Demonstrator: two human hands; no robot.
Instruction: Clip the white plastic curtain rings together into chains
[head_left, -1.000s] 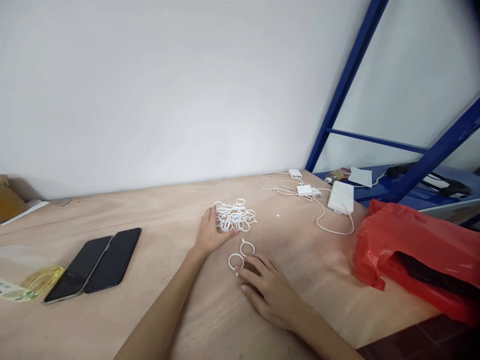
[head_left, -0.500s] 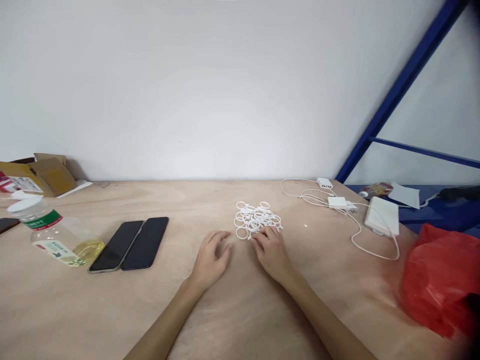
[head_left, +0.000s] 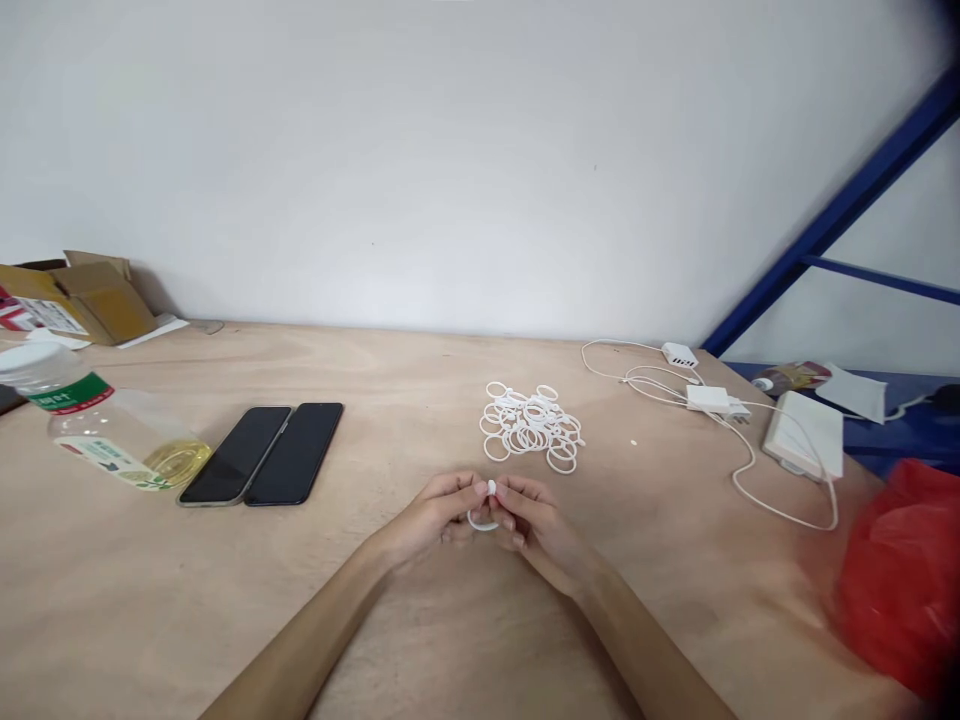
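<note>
My left hand (head_left: 435,515) and my right hand (head_left: 536,520) meet over the wooden table (head_left: 420,620), fingertips pinched together on one small white plastic ring (head_left: 486,510) held between them. Its knob sticks up between the fingertips. Just beyond the hands lies a loose pile of several white rings (head_left: 532,428) on the table, apart from both hands.
Two dark phones (head_left: 262,452) lie side by side at the left, next to a tipped plastic bottle (head_left: 105,432) with yellow liquid. A cardboard box (head_left: 75,298) sits far left. White chargers and cables (head_left: 712,400) and a white pack (head_left: 806,435) lie right; red bag (head_left: 900,575) at the right edge.
My right hand drew back from the ring pile with one ring, and my left hand came in to meet it. Both now pinch the ring. The view shifted slightly.
</note>
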